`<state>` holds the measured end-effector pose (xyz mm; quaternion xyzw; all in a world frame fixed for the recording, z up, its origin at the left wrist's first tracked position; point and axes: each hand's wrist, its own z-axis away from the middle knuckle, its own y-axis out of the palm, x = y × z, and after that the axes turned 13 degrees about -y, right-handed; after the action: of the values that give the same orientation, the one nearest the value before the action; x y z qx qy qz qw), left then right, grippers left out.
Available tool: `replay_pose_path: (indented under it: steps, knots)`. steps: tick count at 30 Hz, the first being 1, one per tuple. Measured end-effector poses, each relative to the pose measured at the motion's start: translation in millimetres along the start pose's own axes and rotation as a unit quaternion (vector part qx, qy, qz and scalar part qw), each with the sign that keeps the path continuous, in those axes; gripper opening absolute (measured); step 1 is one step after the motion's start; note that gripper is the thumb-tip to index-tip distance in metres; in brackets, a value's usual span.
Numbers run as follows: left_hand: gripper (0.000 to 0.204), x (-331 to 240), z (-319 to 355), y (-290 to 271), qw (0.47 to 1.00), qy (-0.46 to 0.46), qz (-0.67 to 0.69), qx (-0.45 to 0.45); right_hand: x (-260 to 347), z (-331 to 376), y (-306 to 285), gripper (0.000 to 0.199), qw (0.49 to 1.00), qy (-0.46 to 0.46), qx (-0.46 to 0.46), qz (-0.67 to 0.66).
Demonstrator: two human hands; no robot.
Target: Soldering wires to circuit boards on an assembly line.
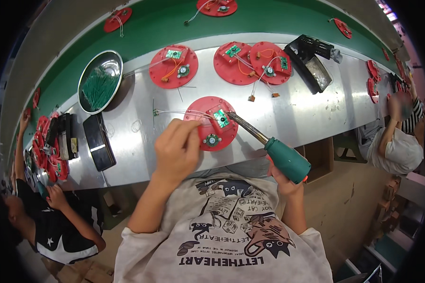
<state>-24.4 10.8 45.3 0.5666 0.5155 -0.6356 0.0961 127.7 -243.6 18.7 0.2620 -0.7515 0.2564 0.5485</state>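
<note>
On the metal bench before me lies a red round disc (202,104) with a small green circuit board (221,119) and a round part with a green rim (212,140). My right hand (286,182) grips the green handle of a soldering iron (288,160); its tip is at the board's upper right edge. My left hand (178,147) has thumb and forefinger pinched at the disc's left side, just below white wires (177,112). What the pinch holds is too fine to make out. The wires run left to a small green part (156,112).
A metal bowl (119,81) of green wire pieces and a black phone (99,146) are to the left. More red discs (158,60) sit behind, beside a black soldering stand (303,59). A green strip (165,30) runs along the back. People work at both sides.
</note>
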Motion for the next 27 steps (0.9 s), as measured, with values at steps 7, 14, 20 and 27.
replay_pose_path:
  steps: [7,14,20,27]
  knots:
    - [0.015,22,6,36,0.993,0.081,-0.023,-0.086,2,10,4,0.028,0.999,-0.010,0.032,0.019]
    - [0.016,24,6,37,0.986,0.116,-0.048,-0.105,-3,16,4,0.027,0.999,0.012,0.023,0.022]
    - [0.016,25,7,39,0.986,0.118,-0.060,-0.101,-3,10,9,0.024,0.999,0.008,0.029,0.029]
    - [0.017,24,6,36,0.987,0.116,-0.058,-0.090,1,6,7,0.025,0.999,0.039,0.036,0.012]
